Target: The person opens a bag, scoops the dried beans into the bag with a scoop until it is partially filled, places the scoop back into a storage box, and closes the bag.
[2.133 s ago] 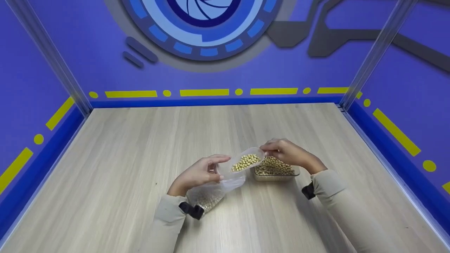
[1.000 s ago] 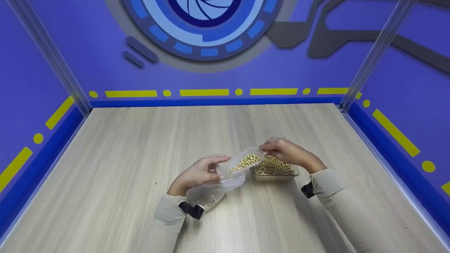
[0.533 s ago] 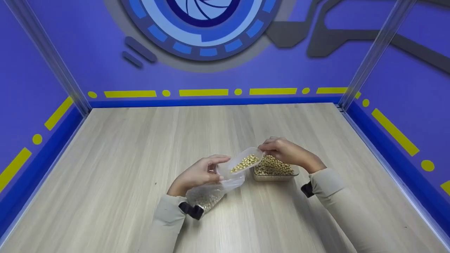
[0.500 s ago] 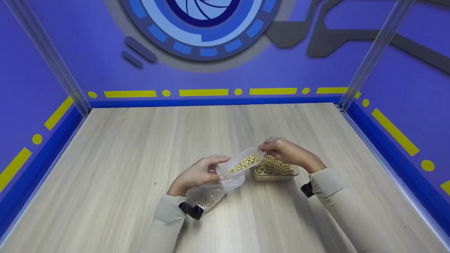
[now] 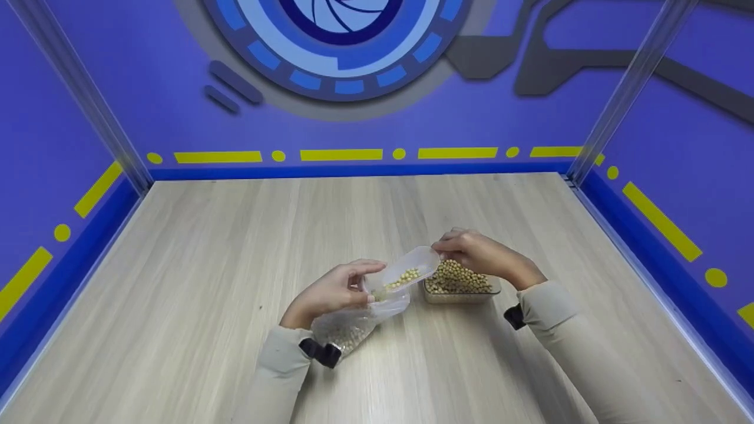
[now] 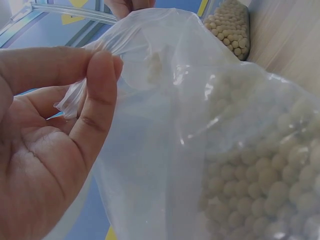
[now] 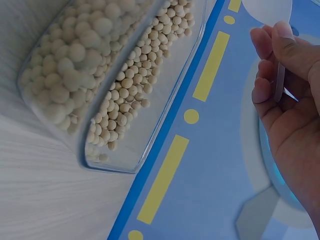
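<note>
My left hand (image 5: 333, 288) pinches the mouth of a clear plastic bag (image 6: 145, 160) between thumb and finger, and the lower bag is filled with soybeans (image 6: 265, 185). My right hand (image 5: 486, 256) grips the handle of a translucent scoop (image 5: 423, 258). The scoop tilts down to the left, its lip at the bag mouth, with a small heap of beans sliding toward the lip. Through the bag film in the left wrist view, a few beans show near the mouth. Under my right hand stands a clear rectangular container (image 5: 462, 299) holding many soybeans.
A light wood-grain table (image 5: 235, 247) lies under everything. Blue panels (image 5: 353, 132) with yellow dashes close off the back and both sides. Black wrist cameras (image 5: 321, 353) are strapped over both beige sleeves.
The beans in the scoop have slid toward its lip and become fewer, some now at the bag mouth. Both hands have stayed almost in place, the right shifting slightly left.
</note>
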`<state>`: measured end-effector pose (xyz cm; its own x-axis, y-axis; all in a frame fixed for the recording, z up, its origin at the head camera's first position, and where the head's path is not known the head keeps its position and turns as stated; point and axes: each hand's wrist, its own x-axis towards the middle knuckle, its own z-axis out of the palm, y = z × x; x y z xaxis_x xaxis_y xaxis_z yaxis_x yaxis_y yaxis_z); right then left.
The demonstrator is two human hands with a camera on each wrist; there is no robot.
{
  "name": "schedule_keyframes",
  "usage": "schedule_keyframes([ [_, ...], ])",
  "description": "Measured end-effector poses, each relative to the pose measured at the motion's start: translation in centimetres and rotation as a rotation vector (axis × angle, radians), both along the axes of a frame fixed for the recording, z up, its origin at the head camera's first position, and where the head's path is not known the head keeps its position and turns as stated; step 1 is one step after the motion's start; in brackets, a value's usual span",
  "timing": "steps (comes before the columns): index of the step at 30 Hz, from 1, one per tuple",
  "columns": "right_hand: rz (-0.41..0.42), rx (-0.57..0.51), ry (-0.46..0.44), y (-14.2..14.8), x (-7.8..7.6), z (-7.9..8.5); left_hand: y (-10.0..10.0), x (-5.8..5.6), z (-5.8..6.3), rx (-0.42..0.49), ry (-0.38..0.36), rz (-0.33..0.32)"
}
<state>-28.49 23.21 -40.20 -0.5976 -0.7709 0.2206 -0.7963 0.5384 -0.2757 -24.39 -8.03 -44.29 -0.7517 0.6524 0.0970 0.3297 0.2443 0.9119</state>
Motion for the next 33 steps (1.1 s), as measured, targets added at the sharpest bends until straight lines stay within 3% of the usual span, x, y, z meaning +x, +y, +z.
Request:
schedule_keyframes([
  [9, -0.015, 0.027, 0.007, 0.0, 0.2, 0.2, 0.1, 0.2, 0.2, 0.023, -0.048, 0.003],
  [18, -0.008, 0.005, 0.000, 0.2, 0.1, 0.0, 0.1, 0.2, 0.1, 0.021, -0.034, 0.003],
  [33, -0.020, -0.107, -0.034, 1.4, -0.2, -0.2, 0.0, 0.2, 0.2, 0.024, -0.025, 0.015],
])
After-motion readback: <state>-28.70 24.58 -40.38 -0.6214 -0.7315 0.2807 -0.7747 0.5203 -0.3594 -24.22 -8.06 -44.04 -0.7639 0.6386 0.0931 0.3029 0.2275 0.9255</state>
